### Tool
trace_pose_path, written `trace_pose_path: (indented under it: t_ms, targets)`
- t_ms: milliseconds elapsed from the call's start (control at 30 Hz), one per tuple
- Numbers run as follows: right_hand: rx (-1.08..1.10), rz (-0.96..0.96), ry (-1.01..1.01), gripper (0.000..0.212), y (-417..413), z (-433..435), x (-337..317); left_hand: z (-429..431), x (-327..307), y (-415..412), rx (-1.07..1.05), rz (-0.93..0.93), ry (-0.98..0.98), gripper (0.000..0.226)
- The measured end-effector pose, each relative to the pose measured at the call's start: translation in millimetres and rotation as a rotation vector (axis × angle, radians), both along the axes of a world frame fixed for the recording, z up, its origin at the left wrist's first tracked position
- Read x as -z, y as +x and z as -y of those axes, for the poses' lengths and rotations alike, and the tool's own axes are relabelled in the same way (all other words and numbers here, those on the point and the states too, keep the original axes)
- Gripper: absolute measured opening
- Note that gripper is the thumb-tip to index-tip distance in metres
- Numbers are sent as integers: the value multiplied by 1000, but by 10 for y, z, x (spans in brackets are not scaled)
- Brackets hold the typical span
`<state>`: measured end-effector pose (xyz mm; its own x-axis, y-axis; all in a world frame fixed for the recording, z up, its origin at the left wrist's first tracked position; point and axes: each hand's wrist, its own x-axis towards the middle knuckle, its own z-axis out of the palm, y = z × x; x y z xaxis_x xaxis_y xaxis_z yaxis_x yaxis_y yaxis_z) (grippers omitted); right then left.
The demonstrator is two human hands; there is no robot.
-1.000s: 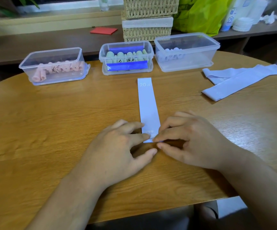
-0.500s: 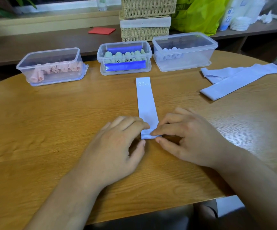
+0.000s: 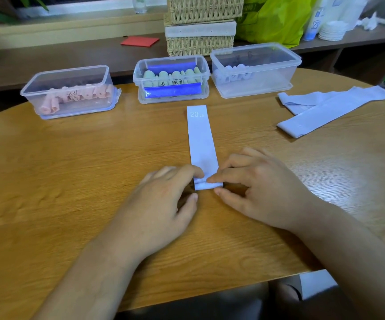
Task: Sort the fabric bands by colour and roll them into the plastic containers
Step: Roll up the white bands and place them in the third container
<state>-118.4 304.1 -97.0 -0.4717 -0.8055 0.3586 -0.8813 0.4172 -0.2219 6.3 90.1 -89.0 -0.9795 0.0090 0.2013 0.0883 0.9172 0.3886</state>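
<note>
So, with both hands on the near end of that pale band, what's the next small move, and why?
Probably roll the turned-over near end forward toward the 20-marked end. Both the left hand and right hand pinch the pale lilac band there, only a first fold is made, and most of it lies flat.

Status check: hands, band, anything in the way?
Left hand, right hand pinch near end of lavender band, fold begun. Nothing between it and right container.
</note>
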Motion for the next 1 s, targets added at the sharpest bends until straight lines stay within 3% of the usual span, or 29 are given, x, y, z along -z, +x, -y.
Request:
trace_pose_path:
  t_ms: [300, 533, 700, 800, 1000]
  targets:
    - [31, 17, 22, 34, 9, 30, 20, 38, 13, -32, 55, -57, 11, 27]
    - [77, -70, -3, 27, 34, 44, 3, 58, 20, -48, 22, -44, 20, 36]
    - [22, -20, 9, 16, 18, 51, 7, 45, 35, -73, -26, -7, -36, 49]
    - [57, -9, 6, 20, 4, 65, 23, 21, 35, -74, -52, 20, -70, 56]
    - [83, 28, 11, 20, -45, 127, 7, 22, 7, -78, -87, 5, 26, 60]
